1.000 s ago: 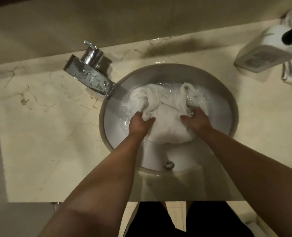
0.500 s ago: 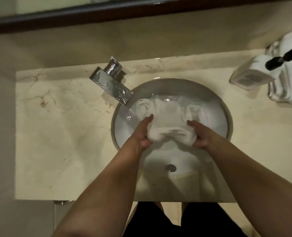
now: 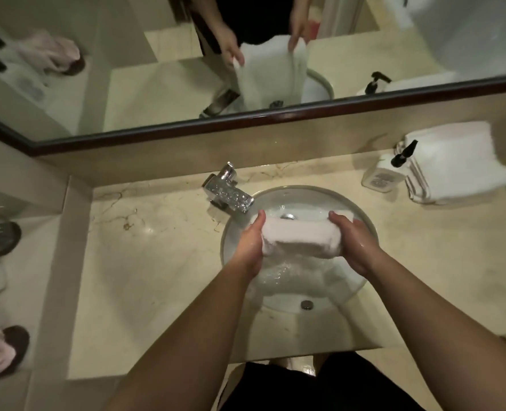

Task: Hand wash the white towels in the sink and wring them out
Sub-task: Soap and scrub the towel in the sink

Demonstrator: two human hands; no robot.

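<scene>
The long beige marble counter [image 3: 157, 277] carries everything, with a dark-framed wall mirror [image 3: 186, 84] above its back edge. Set into the counter is the round white ceramic sink basin [image 3: 361, 226], holding shallow rippling water [image 3: 290, 271] with a metal drain [image 3: 289, 216] at its far side and a small round overflow fitting [image 3: 307, 304] on the near wall. The wet white terry towel [image 3: 300, 237] is bunched into a thick roll above the water, over the middle of the basin. The left hand [image 3: 250, 244] grips its left end and the right hand [image 3: 354, 243] grips its right end, fingers curled round the cloth. At the counter's far right lies a stack of folded white towels [image 3: 456, 161], with a clear soap bottle with a black pump [image 3: 383, 172] just beside it. A chrome block-shaped tap [image 3: 228, 192] stands at the basin's far left rim.
</scene>
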